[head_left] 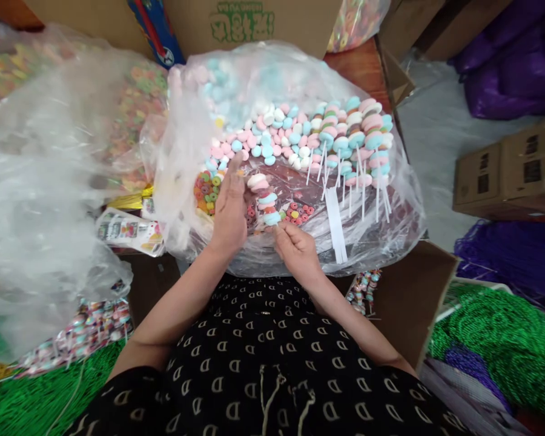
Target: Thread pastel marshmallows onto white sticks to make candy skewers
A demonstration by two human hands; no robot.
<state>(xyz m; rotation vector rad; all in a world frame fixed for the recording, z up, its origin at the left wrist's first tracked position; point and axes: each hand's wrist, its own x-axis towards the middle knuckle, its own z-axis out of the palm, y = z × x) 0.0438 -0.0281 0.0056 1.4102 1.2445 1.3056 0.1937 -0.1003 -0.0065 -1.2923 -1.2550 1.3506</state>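
My right hand (296,245) pinches the lower end of a candy skewer (266,200). The skewer is stacked with white, pink and blue round candies and tilts up to the left. My left hand (231,209) is beside it with fingers stretched out, close to the top of the stack; whether it touches is hard to tell. Loose pink, white and blue candies (272,133) are heaped just beyond both hands. Small ring candies (205,191) in orange and green lie left of my left hand, and red rings (300,212) lie near my right hand.
Finished-looking candy skewers (372,139) are piled at the right of the clear plastic sheet (367,242), beside loose white sticks (336,224). A big plastic bag of ring candies (136,109) fills the left. Cardboard boxes (508,169) and green shredded filler (504,345) are at the right.
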